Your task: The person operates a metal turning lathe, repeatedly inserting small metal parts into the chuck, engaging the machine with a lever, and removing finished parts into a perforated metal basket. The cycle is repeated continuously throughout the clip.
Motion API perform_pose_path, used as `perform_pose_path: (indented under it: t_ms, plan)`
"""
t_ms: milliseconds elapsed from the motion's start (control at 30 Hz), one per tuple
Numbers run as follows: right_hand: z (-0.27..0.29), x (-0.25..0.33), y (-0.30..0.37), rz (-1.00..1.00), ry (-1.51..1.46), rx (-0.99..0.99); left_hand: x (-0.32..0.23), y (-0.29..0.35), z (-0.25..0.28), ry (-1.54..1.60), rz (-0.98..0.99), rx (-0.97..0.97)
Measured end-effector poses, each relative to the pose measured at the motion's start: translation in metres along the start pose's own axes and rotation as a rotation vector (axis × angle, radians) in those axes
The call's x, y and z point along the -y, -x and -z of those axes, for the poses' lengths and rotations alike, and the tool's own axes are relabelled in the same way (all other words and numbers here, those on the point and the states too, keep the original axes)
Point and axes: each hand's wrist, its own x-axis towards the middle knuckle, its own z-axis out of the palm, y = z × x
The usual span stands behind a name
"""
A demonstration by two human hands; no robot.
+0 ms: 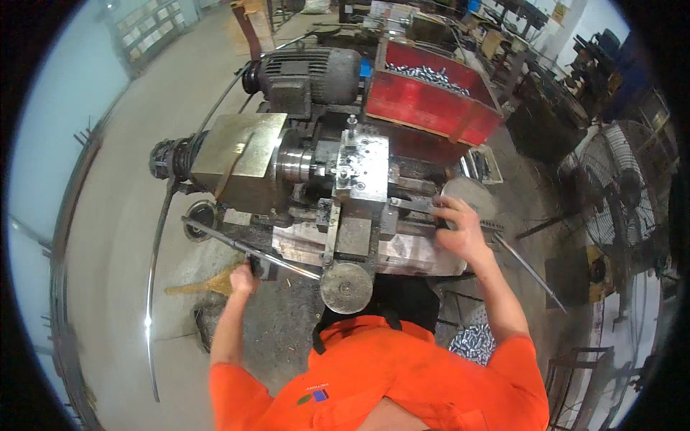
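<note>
A small metal lathe [363,169] stands before me, with a bright square tool block in its middle. My left hand [244,279] is closed beside a dark box-like part [263,267] low at the machine's left front; what its fingers grip is hidden. Above it a long metal bar [248,248] slants down toward the front handwheel [346,287]. My right hand [460,228] has its fingers apart, at the near edge of a round grey disc [466,195]. A flat metal lever [413,206] points toward its fingertips. Whether they touch the disc or lever, I cannot tell.
A red bin [431,108] holding several small metal parts stands behind the lathe, beside an electric motor [310,72]. More parts fill a container [474,343] by my right side. A fan [619,190] stands at the right; a broom [205,284] lies at the left.
</note>
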Motion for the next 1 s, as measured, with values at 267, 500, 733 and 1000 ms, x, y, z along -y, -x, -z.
perform_pose_path:
  t_ms: [267,500,733,1000]
  plan:
    - [0.054,-0.11,0.127,-0.438,0.126,-0.11,0.023,-0.036,0.028,-0.345,-0.197,0.063]
    - [0.108,-0.268,0.326,-1.161,0.67,0.148,0.04,-0.022,0.077,0.517,0.121,-0.071]
    - [0.075,-0.229,0.34,-1.073,0.787,0.118,0.007,-0.023,0.12,1.213,0.391,-0.291]
    - [0.014,-0.053,0.35,-1.342,-0.415,-0.005,0.005,-0.046,0.08,1.418,0.268,-0.474]
